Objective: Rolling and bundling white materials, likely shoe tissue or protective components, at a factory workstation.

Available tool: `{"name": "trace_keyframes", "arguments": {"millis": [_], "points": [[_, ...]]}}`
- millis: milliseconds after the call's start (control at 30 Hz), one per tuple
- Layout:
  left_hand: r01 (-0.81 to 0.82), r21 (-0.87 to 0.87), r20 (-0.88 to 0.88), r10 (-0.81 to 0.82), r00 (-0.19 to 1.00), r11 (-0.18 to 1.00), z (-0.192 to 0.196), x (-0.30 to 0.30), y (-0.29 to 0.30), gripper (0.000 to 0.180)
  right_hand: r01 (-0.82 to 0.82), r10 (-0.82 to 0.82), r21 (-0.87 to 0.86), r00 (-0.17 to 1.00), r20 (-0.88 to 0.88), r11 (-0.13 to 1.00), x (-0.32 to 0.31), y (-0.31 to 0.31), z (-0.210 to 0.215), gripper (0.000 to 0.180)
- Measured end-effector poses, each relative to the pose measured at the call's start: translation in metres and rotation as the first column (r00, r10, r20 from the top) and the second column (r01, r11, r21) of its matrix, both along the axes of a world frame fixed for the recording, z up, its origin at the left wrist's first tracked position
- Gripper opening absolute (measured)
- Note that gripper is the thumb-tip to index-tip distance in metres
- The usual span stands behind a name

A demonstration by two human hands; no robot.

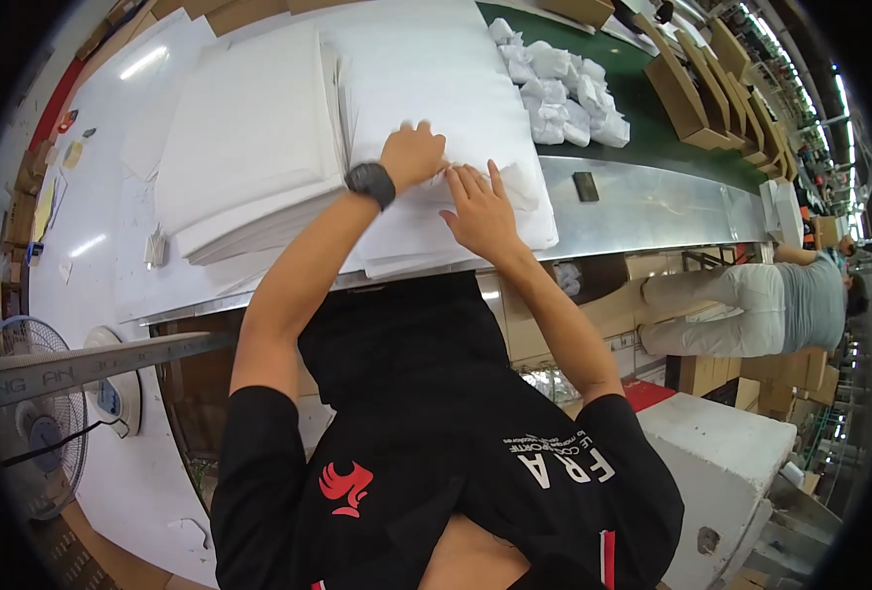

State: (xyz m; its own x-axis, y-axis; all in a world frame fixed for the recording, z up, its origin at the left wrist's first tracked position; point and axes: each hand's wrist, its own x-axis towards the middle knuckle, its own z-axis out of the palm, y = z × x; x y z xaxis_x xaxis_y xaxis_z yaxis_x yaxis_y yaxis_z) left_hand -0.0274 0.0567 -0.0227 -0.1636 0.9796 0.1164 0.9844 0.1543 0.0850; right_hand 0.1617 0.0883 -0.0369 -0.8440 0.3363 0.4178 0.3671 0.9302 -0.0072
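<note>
I see: left hand [411, 154] and right hand [480, 208] flat on white foam sheets [436, 88]; a taller sheet stack [249, 138] left; wrapped white bundles [559, 93] on green conveyor belt [662, 128].

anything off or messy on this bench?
Mostly tidy. The left stack of white sheets is fanned, lower sheets sticking out askew at its near edge. Both hands, left hand and right hand, press a crumpled wrapped piece on the right stack. No spills seen.

We see a stack of white foam sheets [436, 88] lying flat on the surface, a small crumpled white wrapped bundle [514, 187] resting on its near edge.
</note>
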Motion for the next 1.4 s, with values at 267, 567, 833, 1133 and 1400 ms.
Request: {"name": "trace_keyframes", "arguments": {"millis": [267, 567, 833, 1133, 1400], "points": [[0.214, 0.280, 0.183, -0.271, 0.945, 0.936, -0.019, -0.001, -0.054, 0.063, -0.256, 0.282, -0.220, 0.955, 0.092, 0.941, -0.021, 0.069, -0.014, 0.068], [0.148, 0.370, 0.050, -0.179, 0.983, 0.917, -0.050, 0.024, -0.088, 0.059, -0.306, 0.312, -0.167, 0.950, 0.010, 0.937, 0.023, 0.055, -0.009, 0.051], [-0.049, 0.076, 0.340, 0.020, 0.940, 0.996, -0.014, -0.009, -0.051, 0.037, -0.109, 0.174, -0.353, 0.972, 0.157, 0.929, -0.023, 0.100, 0.004, 0.039], [-0.023, 0.329, 0.249, -0.063, 0.967, 0.944, -0.045, 0.001, -0.043, 0.061, -0.257, 0.229, -0.181, 0.959, -0.165, 0.949, -0.026, 0.070, -0.015, 0.035], [-0.074, -0.008, 0.383, 0.072, 0.921, 0.997, -0.016, -0.006, -0.036, 0.039, -0.009, 0.212, -0.576, 0.935, 0.286, 0.817, -0.038, 0.112, 0.015, 0.030]]}}
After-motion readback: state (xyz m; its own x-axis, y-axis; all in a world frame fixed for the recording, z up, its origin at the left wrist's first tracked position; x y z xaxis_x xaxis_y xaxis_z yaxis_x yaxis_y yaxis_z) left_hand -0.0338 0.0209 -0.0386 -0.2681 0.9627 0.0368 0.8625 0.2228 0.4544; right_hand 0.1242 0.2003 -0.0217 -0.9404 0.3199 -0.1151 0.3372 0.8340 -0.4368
